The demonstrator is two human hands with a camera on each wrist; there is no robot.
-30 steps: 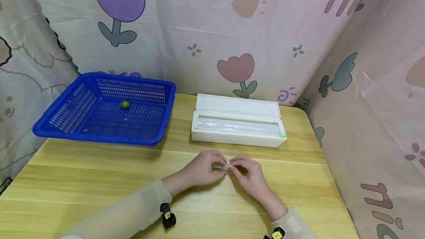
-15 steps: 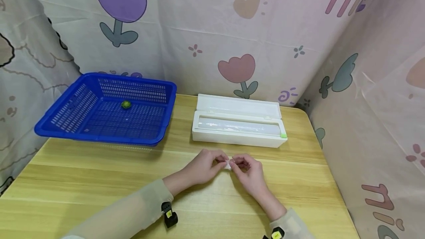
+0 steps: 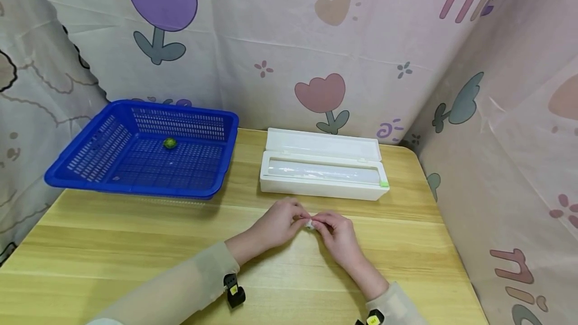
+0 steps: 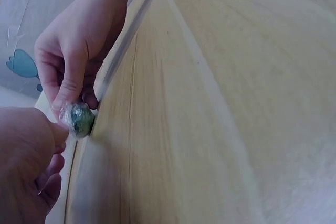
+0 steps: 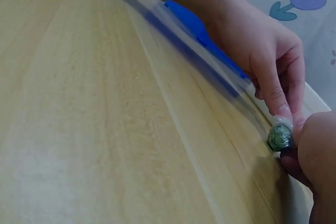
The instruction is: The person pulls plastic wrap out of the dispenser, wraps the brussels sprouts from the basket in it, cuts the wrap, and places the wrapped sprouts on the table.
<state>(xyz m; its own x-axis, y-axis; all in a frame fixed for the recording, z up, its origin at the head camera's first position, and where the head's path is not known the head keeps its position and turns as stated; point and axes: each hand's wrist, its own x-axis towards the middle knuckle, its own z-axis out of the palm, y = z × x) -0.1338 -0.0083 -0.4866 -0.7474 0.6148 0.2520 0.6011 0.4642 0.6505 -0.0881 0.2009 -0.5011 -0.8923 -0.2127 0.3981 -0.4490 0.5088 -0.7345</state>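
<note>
1. left hand [image 3: 277,222], one: bare, fingers curled, thumb and fingertips pinching the clear film at the upper side of a small wrapped ball.
2. right hand [image 3: 340,237], one: bare, facing the left hand, thumb and fingers curled and pinching the same ball; the fingertips of both hands met or nearly met there.
3. wrapped ball [image 5: 280,137], one: green, roundish, covered in crinkled clear film; held between the two hands, in front of the white box. whether it touched the tabletop could not be told.
4. white box [image 3: 322,193], one: long, lying lengthwise near the back of the table, lid [image 3: 322,144] raised and tilted back; a small bright green piece at its right front corner.
5. clear roll [image 3: 322,172], one: glossy, lying lengthwise inside the box.
6. blue basket [image 3: 153,190], one: rectangular, slotted walls, wide rim; stood at the left of the table, well apart from the hands.
7. green item [image 3: 169,143], one: small and round, resting on the basket floor towards the back.
8. table [image 3: 280,290], one: pale wood grain, rounded back right corner.
9. sleeves [image 3: 180,280], two: light beige, reaching to the wrists, each with a black device [image 3: 236,296] bearing a yellow label near the cuff.
10. cloth backdrop [image 3: 262,9]: pale, creased, printed with tulips, hearts and lettering; hung behind and beside the table.
</note>
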